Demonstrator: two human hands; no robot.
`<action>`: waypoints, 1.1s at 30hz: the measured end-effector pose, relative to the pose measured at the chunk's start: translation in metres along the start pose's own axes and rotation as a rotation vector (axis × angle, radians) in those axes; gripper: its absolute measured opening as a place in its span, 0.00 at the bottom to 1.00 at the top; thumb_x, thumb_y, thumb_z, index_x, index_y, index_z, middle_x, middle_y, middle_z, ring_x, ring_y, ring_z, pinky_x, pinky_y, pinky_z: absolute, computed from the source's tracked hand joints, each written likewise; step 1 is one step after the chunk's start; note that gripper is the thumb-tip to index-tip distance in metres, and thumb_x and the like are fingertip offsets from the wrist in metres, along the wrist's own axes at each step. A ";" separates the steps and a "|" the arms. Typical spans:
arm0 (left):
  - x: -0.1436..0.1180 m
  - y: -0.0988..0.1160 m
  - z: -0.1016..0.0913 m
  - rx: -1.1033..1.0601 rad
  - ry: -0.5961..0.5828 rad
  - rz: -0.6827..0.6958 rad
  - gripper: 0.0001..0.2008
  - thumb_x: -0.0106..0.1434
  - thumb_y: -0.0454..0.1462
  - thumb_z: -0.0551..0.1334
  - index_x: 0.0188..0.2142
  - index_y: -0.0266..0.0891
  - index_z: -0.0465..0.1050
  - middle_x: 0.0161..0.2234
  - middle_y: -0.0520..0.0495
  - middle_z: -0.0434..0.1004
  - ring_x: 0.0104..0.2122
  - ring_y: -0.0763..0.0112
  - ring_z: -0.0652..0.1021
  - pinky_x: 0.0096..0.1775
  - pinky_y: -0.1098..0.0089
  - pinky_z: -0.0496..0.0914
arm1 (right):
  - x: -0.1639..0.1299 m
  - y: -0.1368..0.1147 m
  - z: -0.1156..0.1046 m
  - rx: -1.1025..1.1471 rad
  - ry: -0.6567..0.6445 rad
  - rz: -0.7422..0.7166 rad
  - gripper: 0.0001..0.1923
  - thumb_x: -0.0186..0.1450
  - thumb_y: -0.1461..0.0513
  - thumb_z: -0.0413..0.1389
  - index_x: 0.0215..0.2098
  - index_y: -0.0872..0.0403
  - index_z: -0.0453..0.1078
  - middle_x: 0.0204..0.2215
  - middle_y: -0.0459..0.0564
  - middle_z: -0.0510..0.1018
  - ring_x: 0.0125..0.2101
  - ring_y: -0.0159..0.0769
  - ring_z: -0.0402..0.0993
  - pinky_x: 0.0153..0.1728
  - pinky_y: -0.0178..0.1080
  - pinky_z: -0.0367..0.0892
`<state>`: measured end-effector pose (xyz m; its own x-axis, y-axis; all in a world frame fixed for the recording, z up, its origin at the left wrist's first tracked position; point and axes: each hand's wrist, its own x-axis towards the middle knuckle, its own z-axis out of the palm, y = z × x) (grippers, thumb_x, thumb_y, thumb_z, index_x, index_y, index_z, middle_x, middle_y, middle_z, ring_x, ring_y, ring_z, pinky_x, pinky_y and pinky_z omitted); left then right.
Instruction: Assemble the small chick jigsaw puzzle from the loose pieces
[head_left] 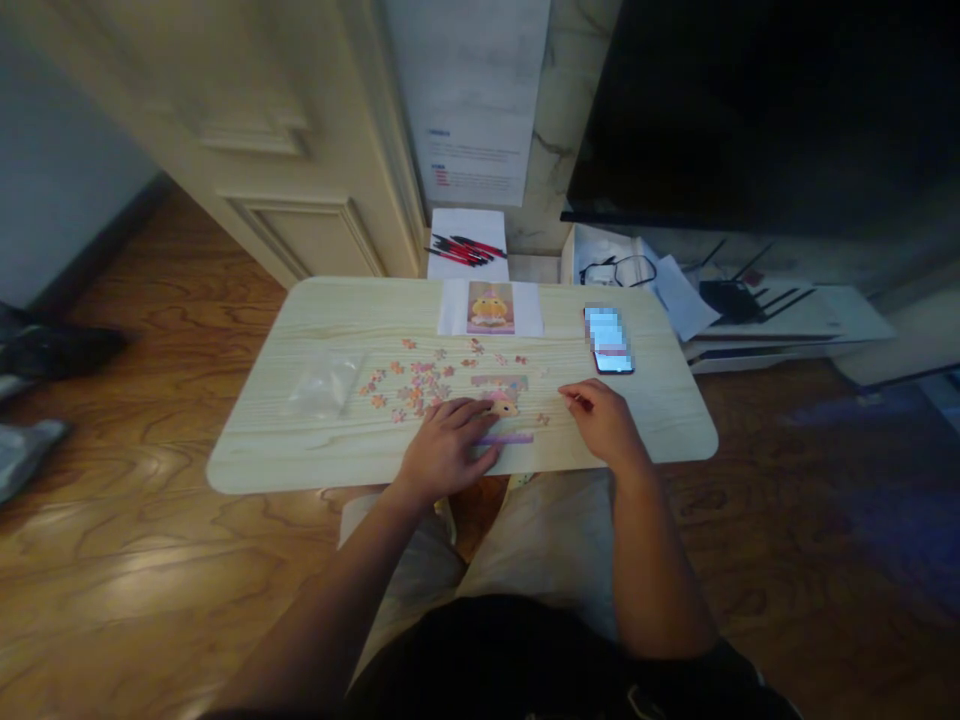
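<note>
My left hand [448, 447] lies flat on the small light wooden table [300, 450], its fingers resting on a partly joined patch of jigsaw [501, 386] with a purple strip [511, 438] beside it. My right hand [602, 418] rests on the table to the right, fingertips pinched near a small loose piece; whether it holds one is unclear. Several loose pink and orange puzzle pieces [420, 380] are scattered just beyond my left hand. A reference picture card [490, 307] of a yellow figure lies at the table's far edge.
A phone [608, 341] with a lit screen lies at the far right of the table. A clear plastic bag [324, 385] sits at the left. Red and black pens [465, 250] lie on paper behind the table. Cables and papers lie below a dark television [750, 110].
</note>
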<state>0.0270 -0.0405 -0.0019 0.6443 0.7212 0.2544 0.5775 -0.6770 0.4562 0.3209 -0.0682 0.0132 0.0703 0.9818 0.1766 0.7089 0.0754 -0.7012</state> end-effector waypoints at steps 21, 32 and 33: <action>-0.001 0.000 0.001 0.033 0.011 0.047 0.22 0.66 0.45 0.64 0.59 0.46 0.75 0.61 0.43 0.75 0.59 0.50 0.73 0.59 0.48 0.68 | -0.016 0.016 -0.013 -0.118 -0.093 0.151 0.08 0.68 0.64 0.61 0.43 0.51 0.82 0.40 0.51 0.80 0.38 0.36 0.78 0.45 0.40 0.73; -0.002 0.001 0.003 0.048 0.044 -0.002 0.19 0.67 0.44 0.63 0.55 0.43 0.78 0.58 0.43 0.77 0.56 0.53 0.75 0.60 0.49 0.68 | -0.006 0.015 0.009 -0.124 -0.054 0.080 0.08 0.67 0.66 0.62 0.42 0.51 0.82 0.40 0.50 0.78 0.38 0.36 0.78 0.47 0.39 0.73; -0.002 0.001 0.002 0.049 0.040 -0.006 0.20 0.67 0.44 0.63 0.56 0.43 0.77 0.59 0.44 0.77 0.56 0.52 0.74 0.60 0.49 0.68 | -0.004 0.012 0.011 -0.123 -0.059 0.073 0.08 0.67 0.66 0.62 0.42 0.51 0.82 0.40 0.50 0.78 0.39 0.36 0.77 0.47 0.39 0.73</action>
<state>0.0273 -0.0431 -0.0041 0.6210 0.7299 0.2858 0.6057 -0.6782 0.4160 0.3215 -0.0688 -0.0039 0.0860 0.9927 0.0846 0.7845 -0.0152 -0.6199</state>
